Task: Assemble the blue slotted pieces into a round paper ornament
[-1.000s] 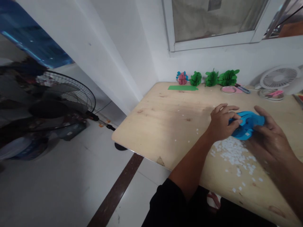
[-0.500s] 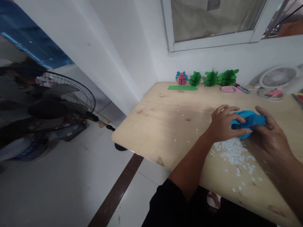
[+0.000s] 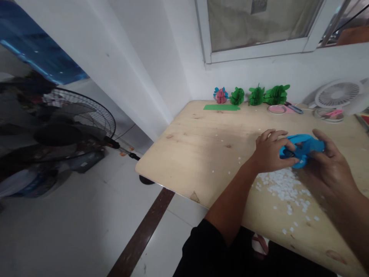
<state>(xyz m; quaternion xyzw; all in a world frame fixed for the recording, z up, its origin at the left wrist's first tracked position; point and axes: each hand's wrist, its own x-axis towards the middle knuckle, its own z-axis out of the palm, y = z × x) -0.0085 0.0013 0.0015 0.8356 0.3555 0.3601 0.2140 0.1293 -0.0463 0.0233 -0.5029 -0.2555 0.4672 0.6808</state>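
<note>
Between my two hands is a blue paper piece, made of rounded layers and held above the table. My left hand grips its left side, thumb below and fingers over the top edge. On its right side my right hand is closed, with the thumb along the far end. A small dark gap shows in the paper near the left fingertips; what lies in it I cannot make out. Under the hands, many small white paper squares are scattered on the wooden table.
Along the wall stand several folded paper figures, green and pink with blue. Near them lie a green strip, a tape roll, a utility knife and a small white fan. A floor fan stands left.
Both hands keep hold of the blue paper piece. My left hand has shifted slightly left, and the gap between the paper's layers looks a little different.
</note>
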